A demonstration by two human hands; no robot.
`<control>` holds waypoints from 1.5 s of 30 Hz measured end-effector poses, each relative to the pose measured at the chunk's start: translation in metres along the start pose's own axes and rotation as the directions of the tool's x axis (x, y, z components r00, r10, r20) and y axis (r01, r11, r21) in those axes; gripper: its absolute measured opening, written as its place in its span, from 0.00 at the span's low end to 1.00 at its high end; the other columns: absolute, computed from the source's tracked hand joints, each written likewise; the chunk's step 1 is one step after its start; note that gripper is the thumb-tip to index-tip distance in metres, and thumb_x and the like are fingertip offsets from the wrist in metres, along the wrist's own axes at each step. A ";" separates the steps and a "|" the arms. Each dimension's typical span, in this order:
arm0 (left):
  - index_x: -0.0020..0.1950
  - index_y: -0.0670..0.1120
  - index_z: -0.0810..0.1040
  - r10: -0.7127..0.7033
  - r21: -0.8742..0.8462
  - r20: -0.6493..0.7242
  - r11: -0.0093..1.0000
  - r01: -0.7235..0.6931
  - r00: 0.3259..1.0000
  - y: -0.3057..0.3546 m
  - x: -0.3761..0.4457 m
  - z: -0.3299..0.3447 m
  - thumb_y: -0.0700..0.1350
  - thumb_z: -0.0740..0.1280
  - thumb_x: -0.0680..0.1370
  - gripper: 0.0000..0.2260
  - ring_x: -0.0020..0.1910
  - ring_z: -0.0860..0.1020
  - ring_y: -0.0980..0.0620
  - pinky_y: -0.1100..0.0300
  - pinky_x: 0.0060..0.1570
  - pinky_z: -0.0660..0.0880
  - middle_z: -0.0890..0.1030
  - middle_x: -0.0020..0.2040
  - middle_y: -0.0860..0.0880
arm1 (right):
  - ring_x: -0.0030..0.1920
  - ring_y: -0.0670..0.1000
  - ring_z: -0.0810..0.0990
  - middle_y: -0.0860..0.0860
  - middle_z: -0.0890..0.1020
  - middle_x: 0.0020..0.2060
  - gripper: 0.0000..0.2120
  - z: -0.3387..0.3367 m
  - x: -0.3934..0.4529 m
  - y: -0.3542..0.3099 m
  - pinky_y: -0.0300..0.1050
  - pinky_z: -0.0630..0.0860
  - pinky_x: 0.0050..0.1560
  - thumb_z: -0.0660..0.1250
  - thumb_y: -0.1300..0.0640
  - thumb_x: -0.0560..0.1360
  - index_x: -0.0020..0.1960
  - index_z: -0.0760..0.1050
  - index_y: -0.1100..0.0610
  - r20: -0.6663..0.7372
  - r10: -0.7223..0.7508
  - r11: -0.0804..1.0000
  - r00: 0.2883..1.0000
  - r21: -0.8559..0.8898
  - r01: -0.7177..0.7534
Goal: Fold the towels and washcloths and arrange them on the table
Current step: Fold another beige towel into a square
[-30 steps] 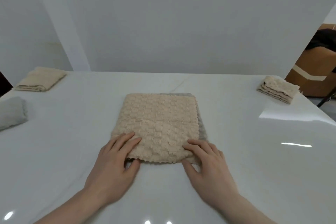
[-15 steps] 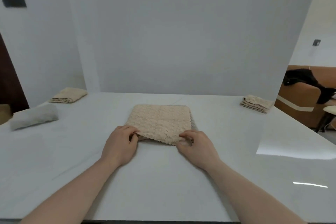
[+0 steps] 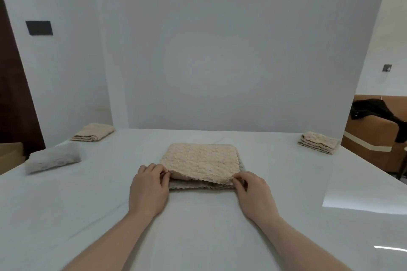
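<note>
A beige washcloth (image 3: 201, 160) lies in the middle of the white table (image 3: 198, 226), on top of a grey cloth (image 3: 199, 185). The left hand (image 3: 148, 189) pinches its near left corner and the right hand (image 3: 253, 193) pinches its near right corner, that edge raised slightly. Folded towels sit well apart: a grey roll (image 3: 52, 159) and a beige towel (image 3: 93, 135) at far left, a beige stack (image 3: 318, 145) at far right.

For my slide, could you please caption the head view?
Both hands, left and right, pinch the near corners of a beige washcloth on the white table, mid-fold.
</note>
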State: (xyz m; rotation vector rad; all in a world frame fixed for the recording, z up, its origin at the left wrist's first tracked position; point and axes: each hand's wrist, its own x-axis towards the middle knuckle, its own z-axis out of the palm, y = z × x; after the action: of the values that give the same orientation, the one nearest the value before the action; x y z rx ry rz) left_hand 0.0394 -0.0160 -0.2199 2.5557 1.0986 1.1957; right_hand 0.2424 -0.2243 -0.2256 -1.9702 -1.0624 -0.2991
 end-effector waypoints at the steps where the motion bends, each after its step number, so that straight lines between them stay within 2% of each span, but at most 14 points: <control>1: 0.45 0.53 0.78 -0.007 0.001 -0.002 1.000 0.007 1.000 0.000 0.000 0.000 0.49 0.66 0.80 0.05 0.46 0.74 0.51 0.54 0.41 0.73 0.79 0.43 0.57 | 0.43 0.42 0.77 0.40 0.81 0.42 0.04 0.000 0.001 0.000 0.39 0.72 0.47 0.69 0.54 0.79 0.47 0.82 0.47 -0.010 -0.004 1.000 1.000 0.005 0.004; 4: 0.48 0.53 0.77 -0.031 -0.018 0.006 0.999 0.031 1.000 -0.001 -0.001 0.002 0.47 0.64 0.81 0.04 0.40 0.77 0.49 0.54 0.37 0.70 0.79 0.46 0.56 | 0.45 0.43 0.78 0.39 0.80 0.42 0.05 0.000 0.000 0.000 0.41 0.73 0.49 0.69 0.55 0.80 0.49 0.83 0.47 -0.037 -0.007 1.000 0.999 -0.004 0.007; 7: 0.53 0.53 0.77 -0.051 -0.042 0.009 0.998 0.051 0.999 -0.002 -0.003 0.003 0.45 0.61 0.81 0.07 0.38 0.78 0.46 0.54 0.37 0.71 0.79 0.53 0.57 | 0.45 0.44 0.79 0.38 0.79 0.43 0.06 0.000 -0.001 0.001 0.41 0.73 0.49 0.68 0.57 0.80 0.50 0.82 0.47 -0.044 -0.019 1.000 0.999 -0.014 0.019; 10: 0.55 0.54 0.78 -0.042 -0.076 0.007 0.996 0.043 0.999 -0.001 -0.003 0.003 0.43 0.60 0.81 0.09 0.40 0.78 0.47 0.54 0.41 0.72 0.81 0.54 0.58 | 0.44 0.44 0.80 0.39 0.82 0.43 0.08 0.000 -0.001 0.000 0.44 0.76 0.48 0.67 0.59 0.80 0.49 0.79 0.46 -0.042 -0.018 1.000 0.999 0.009 0.018; 12: 0.54 0.52 0.79 -0.008 -0.107 -0.012 0.994 0.007 1.000 0.000 -0.002 0.002 0.40 0.62 0.81 0.10 0.44 0.78 0.49 0.55 0.48 0.73 0.82 0.52 0.57 | 0.43 0.44 0.81 0.39 0.83 0.42 0.10 0.000 0.000 -0.002 0.46 0.77 0.48 0.68 0.62 0.80 0.48 0.78 0.47 -0.060 -0.018 0.999 0.998 0.027 0.019; 15: 0.54 0.52 0.79 0.037 -0.108 -0.046 0.993 -0.041 0.998 -0.001 -0.002 0.000 0.37 0.62 0.80 0.11 0.49 0.78 0.56 0.60 0.58 0.67 0.81 0.50 0.58 | 0.43 0.44 0.81 0.38 0.83 0.41 0.12 -0.002 -0.001 -0.003 0.46 0.78 0.48 0.69 0.64 0.78 0.47 0.78 0.47 -0.085 -0.018 0.999 0.996 0.042 0.022; 22: 0.54 0.53 0.79 0.127 -0.113 -0.074 0.984 -0.135 0.989 -0.003 -0.003 0.000 0.34 0.67 0.75 0.15 0.51 0.77 0.57 0.66 0.56 0.61 0.80 0.52 0.59 | 0.48 0.42 0.81 0.37 0.81 0.47 0.22 0.002 -0.001 -0.004 0.43 0.79 0.53 0.67 0.72 0.68 0.49 0.81 0.46 -0.062 -0.013 1.000 0.998 0.005 0.014; 26: 0.53 0.53 0.81 0.201 -0.103 -0.076 0.973 -0.208 0.977 -0.004 -0.004 0.000 0.33 0.71 0.73 0.16 0.53 0.78 0.57 0.65 0.57 0.62 0.82 0.54 0.59 | 0.47 0.41 0.80 0.38 0.80 0.45 0.20 0.001 0.000 -0.004 0.35 0.75 0.51 0.71 0.71 0.70 0.45 0.83 0.45 -0.081 0.014 0.999 0.997 0.050 -0.010; 30: 0.53 0.53 0.84 0.181 -0.094 -0.071 0.978 -0.188 0.981 0.004 0.004 -0.003 0.38 0.72 0.75 0.12 0.52 0.81 0.55 0.64 0.57 0.64 0.84 0.55 0.59 | 0.43 0.41 0.82 0.39 0.81 0.44 0.18 -0.006 0.002 -0.011 0.42 0.79 0.49 0.71 0.69 0.74 0.44 0.80 0.44 -0.110 0.055 0.993 0.992 0.110 -0.043; 34: 0.56 0.52 0.85 0.102 -0.191 -0.128 0.974 -0.125 0.987 0.035 0.046 -0.039 0.42 0.69 0.79 0.09 0.54 0.81 0.50 0.58 0.59 0.73 0.85 0.56 0.56 | 0.44 0.43 0.82 0.42 0.83 0.42 0.13 -0.029 0.031 -0.039 0.47 0.80 0.49 0.66 0.65 0.78 0.46 0.78 0.46 -0.187 0.108 0.983 0.976 0.168 -0.076; 38: 0.54 0.52 0.85 0.131 -0.230 -0.184 0.958 -0.173 0.974 0.065 0.084 -0.093 0.43 0.69 0.79 0.08 0.52 0.82 0.49 0.52 0.58 0.77 0.85 0.53 0.54 | 0.47 0.46 0.82 0.44 0.84 0.44 0.10 -0.068 0.062 -0.080 0.48 0.79 0.52 0.65 0.63 0.80 0.49 0.80 0.50 -0.266 0.167 0.955 0.949 0.281 -0.089; 42: 0.54 0.51 0.84 0.155 -0.256 -0.243 0.942 -0.218 0.957 0.090 0.096 -0.144 0.42 0.67 0.80 0.07 0.53 0.79 0.52 0.55 0.59 0.74 0.84 0.52 0.55 | 0.49 0.45 0.82 0.43 0.84 0.45 0.13 -0.107 0.065 -0.112 0.40 0.76 0.46 0.63 0.65 0.78 0.49 0.80 0.49 -0.298 0.170 0.935 0.939 0.349 -0.058; 45: 0.55 0.51 0.84 0.185 -0.233 -0.277 0.939 -0.253 0.943 0.103 0.092 -0.178 0.44 0.67 0.81 0.07 0.55 0.74 0.54 0.59 0.59 0.72 0.83 0.52 0.55 | 0.51 0.44 0.79 0.43 0.82 0.49 0.17 -0.134 0.053 -0.133 0.35 0.74 0.48 0.64 0.69 0.74 0.52 0.81 0.49 -0.270 0.112 0.948 0.956 0.317 -0.022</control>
State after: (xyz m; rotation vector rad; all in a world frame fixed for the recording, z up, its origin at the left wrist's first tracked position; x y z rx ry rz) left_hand 0.0108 -0.0648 -0.0019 2.4133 0.6390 1.6361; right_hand 0.1954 -0.2613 -0.0392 -1.6187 -0.7990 -0.3434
